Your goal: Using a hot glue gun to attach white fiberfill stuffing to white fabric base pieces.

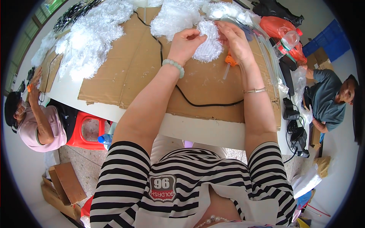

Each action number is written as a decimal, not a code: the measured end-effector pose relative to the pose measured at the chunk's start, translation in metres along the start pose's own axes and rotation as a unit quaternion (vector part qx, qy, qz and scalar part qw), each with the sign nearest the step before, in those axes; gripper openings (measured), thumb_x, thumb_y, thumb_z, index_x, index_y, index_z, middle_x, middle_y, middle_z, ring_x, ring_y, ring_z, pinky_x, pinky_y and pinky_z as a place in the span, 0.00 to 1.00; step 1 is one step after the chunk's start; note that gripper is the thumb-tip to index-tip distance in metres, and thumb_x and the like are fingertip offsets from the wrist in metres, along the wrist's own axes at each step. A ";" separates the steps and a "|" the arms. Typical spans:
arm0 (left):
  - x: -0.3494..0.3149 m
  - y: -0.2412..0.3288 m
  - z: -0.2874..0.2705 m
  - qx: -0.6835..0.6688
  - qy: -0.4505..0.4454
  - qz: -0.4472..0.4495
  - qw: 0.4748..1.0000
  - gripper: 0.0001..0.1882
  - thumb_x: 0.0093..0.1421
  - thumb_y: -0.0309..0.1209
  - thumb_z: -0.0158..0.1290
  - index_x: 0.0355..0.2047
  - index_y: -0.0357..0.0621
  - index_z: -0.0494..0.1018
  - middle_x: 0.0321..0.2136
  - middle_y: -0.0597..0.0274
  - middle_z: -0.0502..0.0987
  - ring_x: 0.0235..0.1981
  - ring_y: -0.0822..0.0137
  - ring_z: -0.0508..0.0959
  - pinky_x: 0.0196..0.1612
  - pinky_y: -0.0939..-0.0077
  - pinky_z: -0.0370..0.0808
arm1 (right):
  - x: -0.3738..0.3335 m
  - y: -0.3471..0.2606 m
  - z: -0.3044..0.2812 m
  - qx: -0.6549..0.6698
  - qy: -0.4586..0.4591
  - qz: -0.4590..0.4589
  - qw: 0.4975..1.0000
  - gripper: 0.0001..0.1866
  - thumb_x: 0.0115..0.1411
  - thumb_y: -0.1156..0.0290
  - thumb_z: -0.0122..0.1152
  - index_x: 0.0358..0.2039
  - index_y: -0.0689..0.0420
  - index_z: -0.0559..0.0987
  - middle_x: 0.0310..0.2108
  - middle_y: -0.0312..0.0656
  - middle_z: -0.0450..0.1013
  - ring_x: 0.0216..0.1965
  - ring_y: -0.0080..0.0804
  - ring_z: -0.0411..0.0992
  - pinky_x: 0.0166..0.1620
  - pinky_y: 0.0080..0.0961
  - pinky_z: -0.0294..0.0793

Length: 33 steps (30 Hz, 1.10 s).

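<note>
Containers first: at far right, a red plastic bag [272,26], contents hidden, with a black bag [275,10] just beyond and a clear bottle [288,42] with a red cap just beside. Blue crates [329,41] beyond the table at far right, insides not visible. Low at near left, a brown cardboard box [67,184] with raised flaps; farther in, a blue-capped bottle [105,139] next to a red stool [85,131].

By count: two hands, two capped bottles, one orange tool [230,60] with a translucent tip near the right wrist, one white shredded bundle [208,45] at far middle, above the cardboard sheet [133,76] and between the hands. Three main heaps of white shreds: far left [97,34], far middle [176,19], far right [232,14]. Two other people, one left [40,129], one right [329,95].

Left hand [187,45] with fingers curled, thumb and forefinger pinched on the bundle's left side. Right hand [235,40] half open, fingers long and slightly bent at the bundle's right side; firmness of hold, cannot tell.

Ragged near edge on the cardboard, then a strip of white table [205,131]. Widest exposed cardboard left of the left forearm [146,102]; between the forearms, more cardboard, crossed by a black cable [201,105].
</note>
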State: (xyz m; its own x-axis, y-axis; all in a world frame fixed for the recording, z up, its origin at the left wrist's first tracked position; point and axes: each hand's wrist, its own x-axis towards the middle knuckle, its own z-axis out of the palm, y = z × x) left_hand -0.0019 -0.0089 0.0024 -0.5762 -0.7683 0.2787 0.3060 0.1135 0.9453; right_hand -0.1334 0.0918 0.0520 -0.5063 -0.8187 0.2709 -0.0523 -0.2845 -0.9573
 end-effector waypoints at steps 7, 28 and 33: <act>-0.007 0.005 0.009 0.039 -0.046 0.025 0.998 0.09 0.51 0.27 0.61 0.31 0.38 0.76 0.26 0.70 0.75 0.28 0.80 0.70 0.31 0.86 0.67 | 0.000 0.004 -0.011 -0.209 -0.060 -0.092 0.972 0.08 0.58 0.69 0.60 0.35 0.60 0.79 0.27 0.28 0.73 0.30 0.14 0.66 0.33 0.13 0.67; -0.012 0.008 0.011 0.035 -0.104 0.020 0.994 0.08 0.52 0.25 0.60 0.33 0.36 0.77 0.29 0.67 0.77 0.31 0.79 0.73 0.35 0.85 0.69 | -0.006 -0.017 -0.005 -0.312 -0.124 -0.074 0.939 0.13 0.58 0.68 0.60 0.41 0.62 0.77 0.31 0.32 0.73 0.32 0.15 0.68 0.36 0.16 0.68; -0.007 0.010 0.007 -0.056 -0.029 0.015 0.998 0.11 0.49 0.27 0.63 0.31 0.34 0.77 0.26 0.67 0.76 0.27 0.78 0.72 0.31 0.85 0.69 | -0.005 -0.020 -0.018 -0.213 -0.085 -0.063 0.971 0.16 0.59 0.65 0.59 0.44 0.60 0.76 0.36 0.33 0.74 0.34 0.17 0.69 0.39 0.18 0.68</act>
State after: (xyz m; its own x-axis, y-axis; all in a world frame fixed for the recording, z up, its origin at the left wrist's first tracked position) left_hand 0.0000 0.0026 0.0112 -0.6079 -0.7269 0.3196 0.4054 0.0620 0.9121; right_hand -0.1450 0.1103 0.0681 -0.3263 -0.8715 0.3662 -0.4736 -0.1845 -0.8612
